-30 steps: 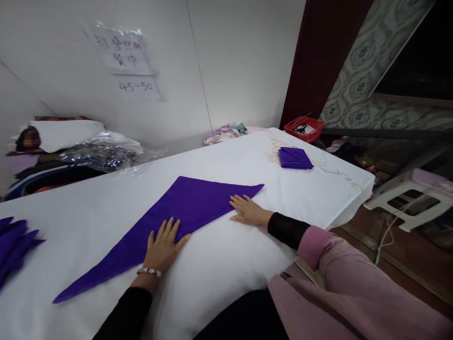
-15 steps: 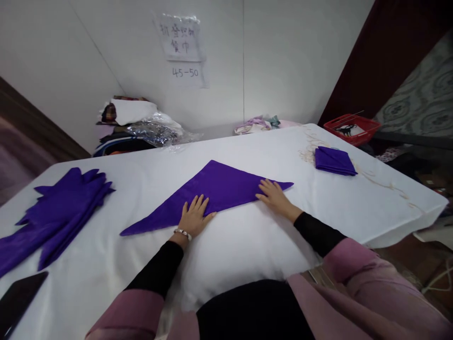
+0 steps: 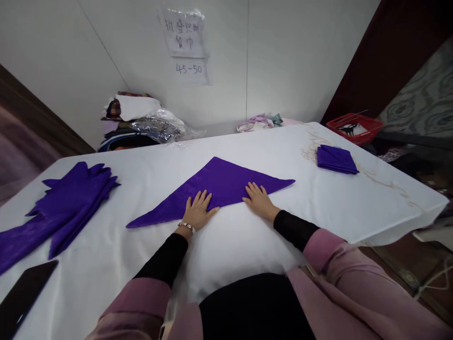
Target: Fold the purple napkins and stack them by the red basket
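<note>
A purple cloth napkin [image 3: 222,182] lies folded into a wide triangle, its long edge toward me and its peak toward the wall. My left hand [image 3: 198,211] rests on the near edge, left of the middle, with fingers spread and a bracelet at the wrist. On the same edge, further right, my right hand [image 3: 260,200] lies flat with its fingers stretched out. Neither hand grips the cloth. To the left is a loose pile of purple napkins [image 3: 76,203] with pointed corners. A small folded stack of purple cloth [image 3: 337,159] sits at the right.
White cloth covers the table [image 3: 170,269]. A black flat device [image 3: 26,295] lies at the near left. Piled fabrics with clear plastic [image 3: 141,120] stand against the wall; pale cloths [image 3: 260,123] lie right of them. A red basket [image 3: 356,127] is beyond the right corner.
My right hand has slid left along the napkin's near edge, closer to my left hand. My left hand stays on the cloth. The view has shifted slightly.
</note>
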Motion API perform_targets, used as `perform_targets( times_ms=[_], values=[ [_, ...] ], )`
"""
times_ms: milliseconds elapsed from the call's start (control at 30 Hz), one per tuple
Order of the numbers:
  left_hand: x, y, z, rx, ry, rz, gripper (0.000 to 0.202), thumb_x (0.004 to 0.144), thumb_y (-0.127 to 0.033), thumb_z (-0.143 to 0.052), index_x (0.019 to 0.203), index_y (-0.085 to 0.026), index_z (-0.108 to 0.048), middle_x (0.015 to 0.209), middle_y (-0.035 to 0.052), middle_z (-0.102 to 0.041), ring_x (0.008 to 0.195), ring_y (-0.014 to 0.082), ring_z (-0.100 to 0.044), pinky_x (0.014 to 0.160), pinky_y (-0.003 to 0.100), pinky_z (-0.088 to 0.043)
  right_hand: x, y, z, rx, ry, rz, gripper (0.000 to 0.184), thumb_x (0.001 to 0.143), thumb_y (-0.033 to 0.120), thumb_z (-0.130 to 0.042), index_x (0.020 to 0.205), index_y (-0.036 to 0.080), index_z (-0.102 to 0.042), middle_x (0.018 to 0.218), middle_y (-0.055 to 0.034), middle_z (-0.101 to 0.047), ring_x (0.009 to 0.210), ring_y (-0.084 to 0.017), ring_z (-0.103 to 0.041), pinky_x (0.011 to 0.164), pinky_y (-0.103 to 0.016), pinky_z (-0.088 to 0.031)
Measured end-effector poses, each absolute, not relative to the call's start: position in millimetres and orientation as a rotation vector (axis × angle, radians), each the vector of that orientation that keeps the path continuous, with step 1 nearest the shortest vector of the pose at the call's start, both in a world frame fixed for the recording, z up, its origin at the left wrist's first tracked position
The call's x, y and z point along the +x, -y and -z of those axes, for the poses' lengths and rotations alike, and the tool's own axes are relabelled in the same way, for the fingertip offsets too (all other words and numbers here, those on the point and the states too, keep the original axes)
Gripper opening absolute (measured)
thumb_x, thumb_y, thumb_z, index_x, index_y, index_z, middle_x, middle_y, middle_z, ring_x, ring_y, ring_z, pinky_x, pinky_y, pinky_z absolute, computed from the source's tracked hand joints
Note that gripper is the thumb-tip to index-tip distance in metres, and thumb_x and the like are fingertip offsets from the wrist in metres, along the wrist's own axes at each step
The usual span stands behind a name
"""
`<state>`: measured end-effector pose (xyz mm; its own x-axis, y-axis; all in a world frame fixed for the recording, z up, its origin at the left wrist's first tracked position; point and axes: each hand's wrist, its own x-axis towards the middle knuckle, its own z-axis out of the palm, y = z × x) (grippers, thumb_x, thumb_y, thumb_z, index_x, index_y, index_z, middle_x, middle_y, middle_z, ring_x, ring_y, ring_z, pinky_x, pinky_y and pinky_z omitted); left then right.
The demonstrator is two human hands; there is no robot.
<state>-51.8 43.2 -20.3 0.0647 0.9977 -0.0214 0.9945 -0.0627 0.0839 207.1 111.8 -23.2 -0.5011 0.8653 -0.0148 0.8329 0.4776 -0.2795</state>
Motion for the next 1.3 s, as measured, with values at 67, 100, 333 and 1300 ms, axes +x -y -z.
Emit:
perform_targets(
  times_ms=[67,100,333,1300],
  values=[
    [-51.5,-43.2,20.7,2.236,-2.093,-0.067,0.073,0.085,-0.066,-0.022,0.142,-0.020,-0.029,0.151,0.0091,-0.027,0.140,0.0277,-0.017,0.110,0.057,-0.014,230.0,-117.4,24.3,-1.588,2.565,-0.344,0.060,0.094,0.044,-0.025,0.142,0.010,-0.030,0.151,-0.0115,-0.022,0.140,-0.025,-0.013,0.111,-0.046,-0.010],
    [-51.4,-43.2,21.0,2.237,-2.094,-0.070,0.074,0.085,-0.066,-0.022,0.142,-0.020,-0.029,0.151,0.0089,-0.027,0.140,0.0278,-0.017,0.110,0.057,-0.014,240.4,-120.4,24.6,-1.638,2.547,-0.329,0.059,0.094,0.043,-0.025,0.142,0.010,-0.030,0.151,-0.0116,-0.022,0.140,-0.025,-0.014,0.111,-0.045,-0.011],
    [-52.1,-44.7,11.7,2.112,-2.062,-0.116,0.070,0.085,-0.065,-0.024,0.140,-0.023,-0.033,0.151,0.0083,-0.028,0.140,0.0282,-0.017,0.110,0.056,-0.012,269.4,-130.3,32.2,-1.740,2.496,-0.181,0.052,0.094,0.034,-0.026,0.140,0.011,-0.035,0.150,-0.0141,-0.025,0.138,-0.027,-0.020,0.109,-0.046,-0.017],
    [11.4,-70.8,14.8,1.933,-2.025,-0.655,0.023,0.079,-0.045,-0.060,0.078,-0.022,-0.064,0.083,0.0018,-0.063,0.086,0.0176,-0.055,0.078,0.034,-0.036,275.8,-129.1,55.0,-1.667,2.487,0.093,0.055,0.093,0.037,-0.018,0.137,0.011,-0.040,0.145,-0.0153,-0.035,0.135,-0.027,-0.027,0.105,-0.047,-0.025]
  ],
)
